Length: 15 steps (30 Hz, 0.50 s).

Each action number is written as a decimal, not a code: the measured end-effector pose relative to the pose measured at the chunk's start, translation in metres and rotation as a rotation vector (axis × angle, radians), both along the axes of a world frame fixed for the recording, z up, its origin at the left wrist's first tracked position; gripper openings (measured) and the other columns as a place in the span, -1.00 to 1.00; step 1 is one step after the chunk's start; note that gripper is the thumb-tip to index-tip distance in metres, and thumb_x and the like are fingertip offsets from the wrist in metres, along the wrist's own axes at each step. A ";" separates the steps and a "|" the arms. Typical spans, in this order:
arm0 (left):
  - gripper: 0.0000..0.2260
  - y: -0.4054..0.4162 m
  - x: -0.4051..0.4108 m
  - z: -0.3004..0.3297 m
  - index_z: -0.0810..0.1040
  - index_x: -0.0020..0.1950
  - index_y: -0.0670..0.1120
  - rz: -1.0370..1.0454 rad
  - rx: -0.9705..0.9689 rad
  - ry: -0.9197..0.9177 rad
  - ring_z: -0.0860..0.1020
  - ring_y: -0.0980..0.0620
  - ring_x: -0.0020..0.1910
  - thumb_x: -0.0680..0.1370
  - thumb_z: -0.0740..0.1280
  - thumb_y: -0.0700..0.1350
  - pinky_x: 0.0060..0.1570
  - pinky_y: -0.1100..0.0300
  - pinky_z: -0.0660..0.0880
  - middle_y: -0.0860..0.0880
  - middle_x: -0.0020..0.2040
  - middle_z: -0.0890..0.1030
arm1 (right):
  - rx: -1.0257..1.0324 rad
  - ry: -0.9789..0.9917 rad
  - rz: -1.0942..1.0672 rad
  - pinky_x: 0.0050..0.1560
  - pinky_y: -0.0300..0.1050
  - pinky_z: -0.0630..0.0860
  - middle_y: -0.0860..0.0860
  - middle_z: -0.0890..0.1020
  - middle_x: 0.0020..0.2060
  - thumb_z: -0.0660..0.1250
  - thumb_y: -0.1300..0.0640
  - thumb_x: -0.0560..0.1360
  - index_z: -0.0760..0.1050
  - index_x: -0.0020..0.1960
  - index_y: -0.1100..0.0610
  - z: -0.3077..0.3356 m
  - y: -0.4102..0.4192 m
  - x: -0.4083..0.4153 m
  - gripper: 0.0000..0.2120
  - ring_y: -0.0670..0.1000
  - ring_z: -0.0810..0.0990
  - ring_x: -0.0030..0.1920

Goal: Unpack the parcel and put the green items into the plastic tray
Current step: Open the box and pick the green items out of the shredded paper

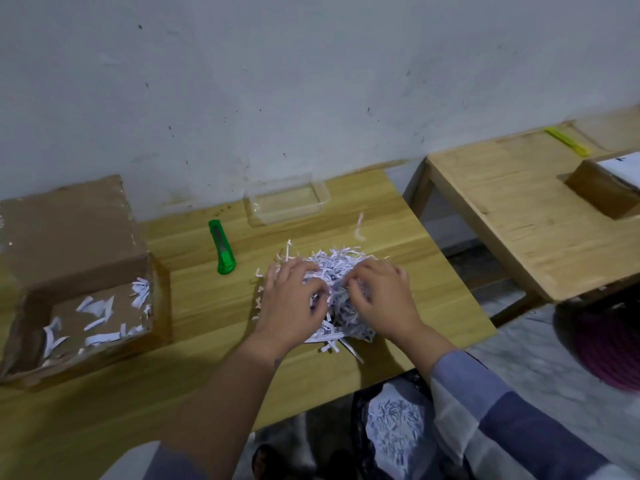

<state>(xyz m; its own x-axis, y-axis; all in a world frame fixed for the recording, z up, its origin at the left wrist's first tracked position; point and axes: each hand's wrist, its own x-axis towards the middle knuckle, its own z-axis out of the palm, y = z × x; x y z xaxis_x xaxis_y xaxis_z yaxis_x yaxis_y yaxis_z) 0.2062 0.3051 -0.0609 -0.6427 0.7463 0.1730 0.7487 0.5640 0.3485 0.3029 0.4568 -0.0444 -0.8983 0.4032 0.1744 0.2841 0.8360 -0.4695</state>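
On wooden table (214,306): left hand (291,303), right hand (381,299) curled, gripping crinkly shredded paper heap (337,268); clear tray (287,202) apart.

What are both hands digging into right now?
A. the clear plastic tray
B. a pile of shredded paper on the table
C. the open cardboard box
B: the left hand and right hand rest on the shredded paper pile, apart from box and tray.

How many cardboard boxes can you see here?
2. One open box sits at the left of the near table, scraps of shredded paper inside. Another box is on the far right table, partly cut off by the picture edge.
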 end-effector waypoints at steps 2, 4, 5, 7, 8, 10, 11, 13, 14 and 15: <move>-0.75 0.004 -0.003 -0.006 0.56 0.10 0.15 -0.005 -0.154 -0.052 0.24 -0.01 0.46 0.54 0.15 0.11 0.46 -0.16 0.00 0.10 0.37 0.41 | 0.123 -0.123 0.113 0.11 -0.07 0.20 -0.08 0.61 -0.08 0.05 -0.07 0.44 0.59 -0.08 -0.02 -0.014 -0.001 -0.005 -0.65 0.05 0.53 0.07; -0.71 0.003 -0.007 -0.009 0.46 0.27 0.19 0.040 -0.237 -0.098 0.18 0.02 0.49 0.55 0.19 0.13 0.47 -0.14 -0.02 0.08 0.46 0.31 | 0.166 -0.200 0.110 0.19 0.00 0.26 -0.05 0.59 0.02 0.14 -0.05 0.45 0.58 0.01 -0.03 -0.023 0.005 -0.007 -0.71 0.07 0.50 0.14; -0.66 0.001 -0.010 -0.010 0.41 0.32 0.21 0.060 -0.249 -0.120 0.18 0.02 0.49 0.54 0.20 0.15 0.47 -0.13 0.00 0.07 0.48 0.29 | 0.143 -0.210 0.078 0.22 0.01 0.25 -0.05 0.56 0.07 0.18 -0.04 0.46 0.57 0.06 -0.05 -0.024 0.009 -0.007 -0.74 0.06 0.47 0.18; -0.58 -0.005 -0.016 -0.012 0.33 0.37 0.25 0.083 -0.259 -0.170 0.19 0.01 0.48 0.52 0.22 0.22 0.45 -0.10 0.07 0.07 0.49 0.28 | 0.068 -0.235 0.007 0.25 -0.02 0.21 -0.06 0.51 0.16 0.22 -0.03 0.48 0.53 0.12 -0.09 -0.022 0.019 -0.007 -0.76 0.03 0.41 0.24; -0.55 -0.008 -0.019 -0.013 0.31 0.38 0.26 0.085 -0.262 -0.198 0.20 0.01 0.48 0.50 0.22 0.25 0.44 -0.07 0.12 0.08 0.49 0.28 | 0.027 -0.264 -0.026 0.26 -0.03 0.20 -0.07 0.50 0.19 0.23 -0.03 0.49 0.51 0.15 -0.10 -0.022 0.024 -0.007 -0.75 0.03 0.39 0.27; -0.48 -0.015 -0.023 -0.015 0.26 0.42 0.24 0.072 -0.252 -0.253 0.22 0.01 0.47 0.48 0.26 0.27 0.42 0.00 0.20 0.07 0.48 0.28 | -0.051 -0.309 -0.058 0.30 -0.01 0.20 -0.05 0.48 0.24 0.24 -0.04 0.49 0.51 0.17 -0.10 -0.019 0.033 -0.006 -0.73 0.05 0.39 0.29; -0.45 -0.017 -0.024 -0.016 0.25 0.44 0.21 0.065 -0.229 -0.288 0.23 0.00 0.47 0.48 0.29 0.25 0.41 0.02 0.22 0.06 0.48 0.28 | -0.081 -0.303 -0.063 0.31 0.01 0.19 -0.05 0.48 0.24 0.25 -0.03 0.49 0.52 0.16 -0.10 -0.018 0.036 -0.005 -0.74 0.05 0.39 0.29; -0.39 -0.021 -0.024 -0.018 0.24 0.47 0.16 0.066 -0.162 -0.368 0.22 -0.02 0.47 0.46 0.35 0.21 0.42 0.04 0.23 0.04 0.49 0.28 | -0.088 -0.210 -0.060 0.35 0.02 0.16 -0.06 0.50 0.22 0.27 0.00 0.47 0.54 0.13 -0.11 -0.014 0.035 -0.004 -0.76 0.04 0.39 0.29; -0.35 -0.023 -0.024 -0.018 0.22 0.48 0.14 0.069 -0.136 -0.402 0.21 -0.02 0.48 0.45 0.37 0.20 0.43 0.04 0.22 0.04 0.50 0.27 | -0.058 -0.140 -0.058 0.38 0.04 0.12 -0.06 0.52 0.20 0.28 0.02 0.47 0.56 0.10 -0.10 -0.012 0.031 -0.005 -0.77 0.04 0.38 0.30; -0.32 -0.025 -0.024 -0.019 0.20 0.50 0.13 0.068 -0.124 -0.423 0.21 -0.02 0.49 0.45 0.40 0.18 0.44 0.05 0.21 0.04 0.51 0.25 | -0.017 -0.079 -0.052 0.41 0.06 0.07 -0.07 0.54 0.18 0.29 0.04 0.47 0.57 0.08 -0.09 -0.008 0.026 -0.007 -0.79 0.04 0.37 0.32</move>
<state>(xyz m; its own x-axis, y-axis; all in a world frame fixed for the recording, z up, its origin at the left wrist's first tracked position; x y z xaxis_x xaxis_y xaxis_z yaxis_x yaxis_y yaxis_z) 0.1824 0.2802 -0.0796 -0.6861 0.6985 -0.2033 0.5148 0.6636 0.5428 0.2963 0.4824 -0.0526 -0.8867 0.4521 0.0967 0.3636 0.8111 -0.4581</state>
